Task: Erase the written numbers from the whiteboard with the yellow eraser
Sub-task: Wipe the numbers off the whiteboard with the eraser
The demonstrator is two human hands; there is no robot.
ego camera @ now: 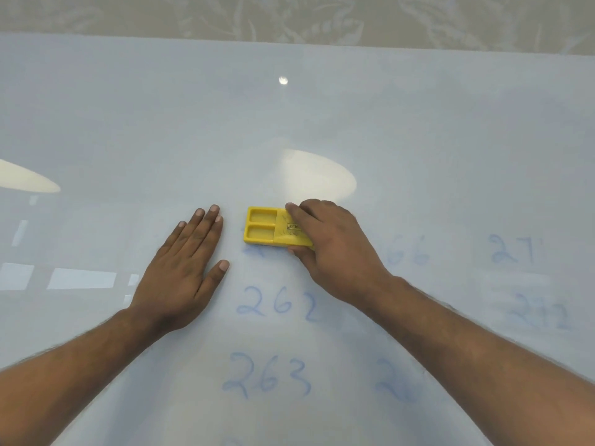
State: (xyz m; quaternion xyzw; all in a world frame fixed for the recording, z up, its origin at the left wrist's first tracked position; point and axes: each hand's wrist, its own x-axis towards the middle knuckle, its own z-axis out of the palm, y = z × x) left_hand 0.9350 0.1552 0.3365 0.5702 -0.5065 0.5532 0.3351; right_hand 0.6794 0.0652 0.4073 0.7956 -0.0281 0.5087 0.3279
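The whiteboard (289, 117) lies flat and fills most of the view. My right hand (335, 249) grips the yellow eraser (262, 230) by its right end and presses it on the board over a number whose blue trace shows at its lower left edge. Below it stand the blue numbers 262 (277, 304) and 263 (267, 375). Further right are a faint 66 (407, 254), a 27 (512, 249), a smeared number (541, 313), and a number partly hidden by my right forearm (396, 384). My left hand (183, 268) rests flat on the board, fingers spread, left of the eraser.
The board's far edge (289, 43) meets a beige patterned surface (289, 17) at the top. Bright light reflections lie on the board at the left (25, 178) and just above the eraser (318, 178).
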